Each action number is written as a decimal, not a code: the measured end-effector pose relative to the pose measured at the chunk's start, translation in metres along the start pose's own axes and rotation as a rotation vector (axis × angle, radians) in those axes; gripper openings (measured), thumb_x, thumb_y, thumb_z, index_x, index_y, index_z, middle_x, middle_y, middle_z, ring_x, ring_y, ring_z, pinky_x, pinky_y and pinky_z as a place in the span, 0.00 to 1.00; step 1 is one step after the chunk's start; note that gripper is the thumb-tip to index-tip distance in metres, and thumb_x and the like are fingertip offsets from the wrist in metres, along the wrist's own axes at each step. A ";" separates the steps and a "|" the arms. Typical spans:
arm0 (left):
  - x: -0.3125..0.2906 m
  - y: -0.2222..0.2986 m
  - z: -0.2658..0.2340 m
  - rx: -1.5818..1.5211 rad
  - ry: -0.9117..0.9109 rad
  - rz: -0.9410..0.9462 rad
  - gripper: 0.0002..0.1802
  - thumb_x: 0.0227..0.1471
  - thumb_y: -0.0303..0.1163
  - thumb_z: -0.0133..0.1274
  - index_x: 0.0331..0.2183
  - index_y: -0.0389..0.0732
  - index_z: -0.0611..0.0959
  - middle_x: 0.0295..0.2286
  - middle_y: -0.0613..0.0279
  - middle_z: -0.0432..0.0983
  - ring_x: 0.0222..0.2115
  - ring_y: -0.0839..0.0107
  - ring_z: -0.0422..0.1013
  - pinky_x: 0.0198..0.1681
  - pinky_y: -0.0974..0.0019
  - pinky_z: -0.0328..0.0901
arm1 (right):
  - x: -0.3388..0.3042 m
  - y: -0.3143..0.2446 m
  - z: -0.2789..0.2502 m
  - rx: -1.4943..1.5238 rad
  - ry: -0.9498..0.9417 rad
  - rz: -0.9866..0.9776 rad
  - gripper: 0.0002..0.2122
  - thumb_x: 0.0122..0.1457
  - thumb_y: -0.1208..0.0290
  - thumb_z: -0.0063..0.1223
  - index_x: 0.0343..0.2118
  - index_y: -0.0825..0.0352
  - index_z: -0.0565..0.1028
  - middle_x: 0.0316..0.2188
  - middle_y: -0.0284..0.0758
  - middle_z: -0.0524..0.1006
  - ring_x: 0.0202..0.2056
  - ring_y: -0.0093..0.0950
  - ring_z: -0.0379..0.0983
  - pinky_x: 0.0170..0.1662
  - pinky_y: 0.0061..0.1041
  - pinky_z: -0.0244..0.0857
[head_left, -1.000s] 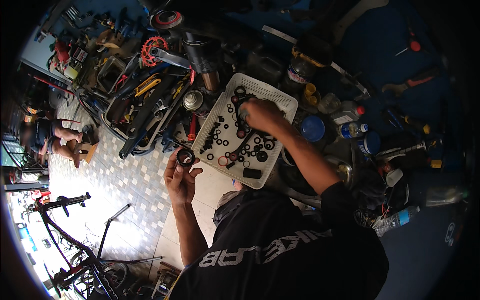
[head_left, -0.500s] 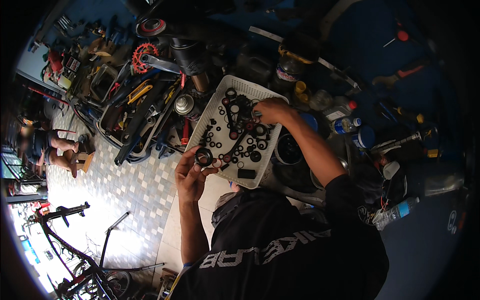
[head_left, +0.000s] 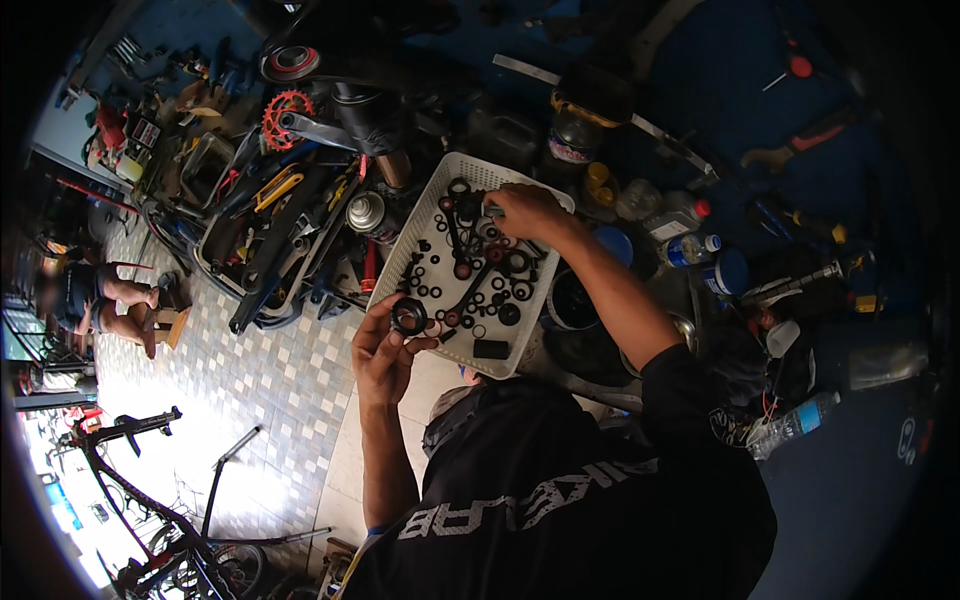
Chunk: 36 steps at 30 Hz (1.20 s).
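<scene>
A thick black ring (head_left: 397, 314) is pinched between the thumb and fingers of my left hand (head_left: 380, 362), just off the near left edge of a white perforated plastic basket (head_left: 478, 171). Inside the basket lie many small black rings and spacers, several dark link-shaped arms, one of them a long arm (head_left: 470, 292), and a black cylinder (head_left: 491, 349). My right hand (head_left: 528, 213) reaches in over the far right part, fingers curled down among the parts. Whatever its fingertips hold is hidden.
Left of the basket stand a spray can (head_left: 367, 212) and a crate of tools (head_left: 285, 250). Bottles (head_left: 690, 250) and a dark tub (head_left: 575, 299) crowd the right side. A bicycle frame (head_left: 135, 500) is at lower left; another person (head_left: 105, 297) sits at far left.
My right hand has shifted a little left and away from me over the parts. My left hand stays nearly in place, with the black ring turned slightly more face-on.
</scene>
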<state>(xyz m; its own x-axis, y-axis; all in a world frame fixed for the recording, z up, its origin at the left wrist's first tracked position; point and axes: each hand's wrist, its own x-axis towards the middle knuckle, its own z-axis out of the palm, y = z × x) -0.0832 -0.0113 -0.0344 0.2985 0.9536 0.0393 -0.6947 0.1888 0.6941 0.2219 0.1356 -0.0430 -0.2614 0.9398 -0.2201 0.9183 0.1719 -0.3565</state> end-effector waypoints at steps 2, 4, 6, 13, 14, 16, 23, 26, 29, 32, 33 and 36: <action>-0.001 0.000 -0.001 -0.002 0.010 0.007 0.27 0.59 0.24 0.53 0.58 0.29 0.69 0.46 0.53 0.75 0.45 0.55 0.78 0.44 0.52 0.79 | 0.003 -0.002 0.003 -0.008 -0.077 -0.024 0.23 0.53 0.71 0.55 0.54 0.55 0.77 0.46 0.40 0.80 0.47 0.39 0.78 0.49 0.41 0.73; -0.002 -0.001 -0.005 0.014 0.022 0.006 0.29 0.59 0.26 0.55 0.59 0.28 0.67 0.45 0.50 0.76 0.45 0.53 0.77 0.44 0.52 0.79 | 0.007 -0.003 0.011 -0.018 -0.157 -0.096 0.23 0.53 0.69 0.56 0.56 0.55 0.76 0.46 0.39 0.78 0.47 0.39 0.77 0.48 0.41 0.72; -0.003 -0.001 -0.006 0.024 0.030 0.006 0.30 0.59 0.28 0.55 0.59 0.28 0.67 0.46 0.48 0.76 0.46 0.52 0.77 0.44 0.52 0.79 | 0.002 -0.010 0.017 -0.038 -0.133 -0.118 0.24 0.53 0.70 0.55 0.56 0.54 0.76 0.45 0.38 0.78 0.47 0.39 0.77 0.48 0.41 0.73; -0.002 0.002 -0.002 0.019 0.015 0.006 0.30 0.59 0.28 0.56 0.59 0.28 0.67 0.46 0.48 0.76 0.46 0.52 0.77 0.44 0.52 0.79 | 0.002 -0.005 0.023 -0.081 -0.081 -0.088 0.23 0.51 0.75 0.57 0.53 0.56 0.79 0.46 0.37 0.79 0.49 0.37 0.77 0.49 0.38 0.73; -0.002 0.003 -0.003 0.019 0.013 0.009 0.31 0.59 0.28 0.56 0.59 0.28 0.67 0.47 0.47 0.76 0.47 0.52 0.77 0.44 0.53 0.79 | 0.004 0.002 0.027 -0.085 -0.035 -0.097 0.22 0.50 0.76 0.57 0.52 0.57 0.80 0.47 0.37 0.80 0.49 0.36 0.78 0.49 0.38 0.73; -0.004 0.001 -0.009 0.028 0.035 0.017 0.31 0.59 0.28 0.56 0.59 0.28 0.67 0.47 0.47 0.76 0.47 0.52 0.77 0.45 0.53 0.79 | 0.005 0.007 0.023 -0.138 -0.030 -0.075 0.21 0.50 0.76 0.57 0.50 0.57 0.80 0.45 0.37 0.81 0.48 0.36 0.78 0.49 0.38 0.74; -0.004 0.005 -0.020 0.026 0.030 0.041 0.30 0.59 0.28 0.55 0.59 0.29 0.66 0.48 0.46 0.75 0.47 0.51 0.77 0.45 0.53 0.79 | 0.002 0.005 0.010 -0.145 -0.025 -0.036 0.12 0.48 0.76 0.57 0.37 0.63 0.84 0.36 0.39 0.83 0.41 0.38 0.81 0.41 0.39 0.76; -0.001 0.010 -0.026 0.007 0.012 0.066 0.32 0.59 0.29 0.55 0.60 0.29 0.65 0.49 0.45 0.75 0.48 0.51 0.76 0.46 0.51 0.79 | 0.001 -0.005 0.019 -0.128 -0.045 -0.082 0.11 0.48 0.76 0.57 0.36 0.65 0.84 0.36 0.41 0.84 0.39 0.39 0.82 0.40 0.39 0.76; 0.003 0.016 -0.026 -0.034 0.004 0.101 0.31 0.59 0.28 0.54 0.60 0.29 0.65 0.49 0.45 0.75 0.48 0.50 0.76 0.46 0.51 0.79 | 0.000 -0.026 0.028 -0.184 -0.117 -0.128 0.12 0.47 0.75 0.59 0.36 0.67 0.83 0.35 0.42 0.84 0.38 0.41 0.82 0.40 0.40 0.76; 0.002 0.023 -0.028 -0.004 0.014 0.127 0.31 0.59 0.29 0.54 0.60 0.29 0.65 0.50 0.45 0.74 0.49 0.52 0.76 0.45 0.53 0.80 | -0.016 -0.051 0.032 -0.167 -0.072 -0.195 0.12 0.48 0.75 0.58 0.37 0.67 0.82 0.35 0.42 0.83 0.39 0.40 0.82 0.41 0.40 0.76; 0.002 0.024 -0.029 0.000 0.017 0.127 0.31 0.59 0.29 0.54 0.60 0.30 0.65 0.50 0.45 0.74 0.49 0.52 0.76 0.45 0.53 0.80 | -0.020 -0.056 0.036 -0.148 -0.083 -0.201 0.13 0.48 0.75 0.57 0.38 0.66 0.82 0.36 0.42 0.83 0.40 0.40 0.82 0.41 0.40 0.76; 0.003 0.026 -0.031 0.011 0.026 0.123 0.31 0.59 0.30 0.54 0.60 0.30 0.65 0.50 0.46 0.74 0.49 0.52 0.76 0.45 0.53 0.80 | -0.035 -0.073 0.037 -0.106 -0.175 -0.232 0.16 0.50 0.76 0.54 0.43 0.60 0.81 0.37 0.39 0.83 0.42 0.39 0.81 0.43 0.40 0.75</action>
<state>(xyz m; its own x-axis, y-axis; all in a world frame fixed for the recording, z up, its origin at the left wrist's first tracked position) -0.1211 0.0033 -0.0384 0.1947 0.9751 0.1061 -0.7180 0.0680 0.6927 0.1525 0.0796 -0.0429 -0.5064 0.8085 -0.2998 0.8516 0.4143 -0.3210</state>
